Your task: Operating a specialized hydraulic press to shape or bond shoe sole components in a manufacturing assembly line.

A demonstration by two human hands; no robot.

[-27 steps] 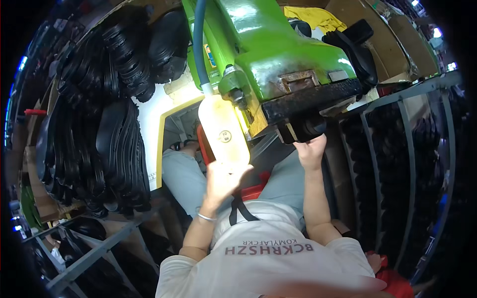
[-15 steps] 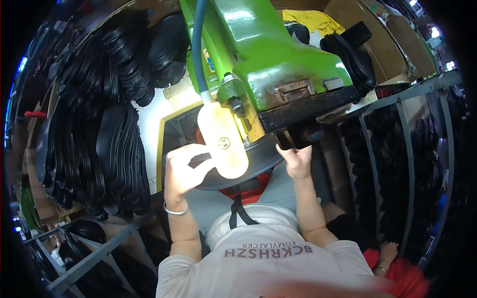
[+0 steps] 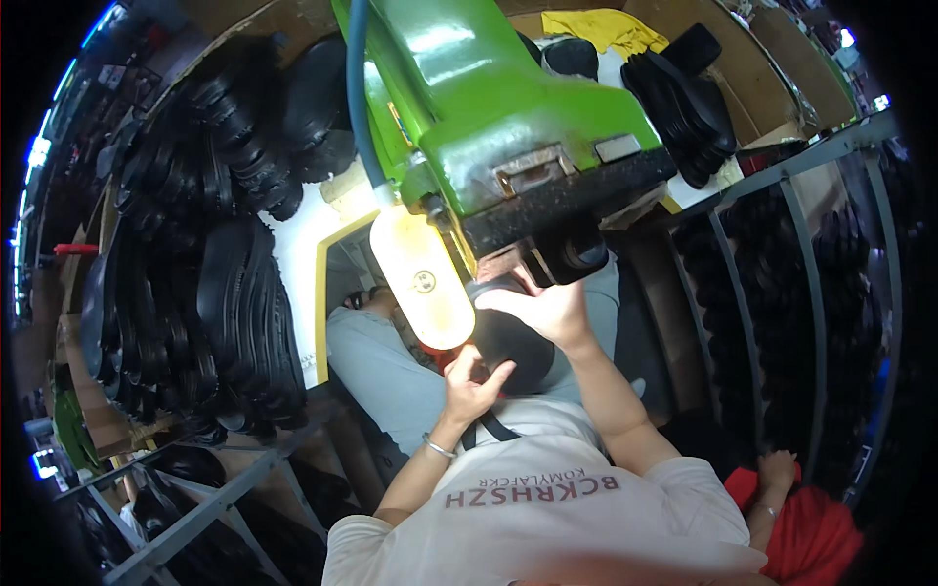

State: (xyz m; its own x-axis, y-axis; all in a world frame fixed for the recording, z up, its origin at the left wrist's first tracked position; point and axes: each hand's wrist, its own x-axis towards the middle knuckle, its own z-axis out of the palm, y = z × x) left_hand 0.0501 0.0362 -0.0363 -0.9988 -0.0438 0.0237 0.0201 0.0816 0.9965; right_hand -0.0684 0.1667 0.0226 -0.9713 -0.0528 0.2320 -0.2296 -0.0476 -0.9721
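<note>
Below the head of a green machine (image 3: 518, 117) I hold a black shoe sole (image 3: 516, 350), its rounded end pointing toward my lap. My right hand (image 3: 547, 308) is closed on the sole's far part, thumb stretched across it, just under the machine's dark working parts (image 3: 567, 256). At the sole's left edge, near its rounded end, my left hand (image 3: 472, 386) is pinched, with the thumb against the black rubber. A bright oval lamp (image 3: 420, 283) hangs just left of the sole and above my left hand. The sole's far end is hidden by the machine and my right hand.
Piles of black soles (image 3: 244, 322) stand on the white table (image 3: 293, 244) at left. More soles (image 3: 684, 112) lie right of the machine, near a yellow cloth (image 3: 606, 31). Metal racks (image 3: 723, 303) flank me. Another person's hand (image 3: 778, 471) shows at lower right.
The sole has turned from lying crosswise to pointing toward me. My left hand has come right and nearer, to its rounded end; my right hand has shifted left onto it.
</note>
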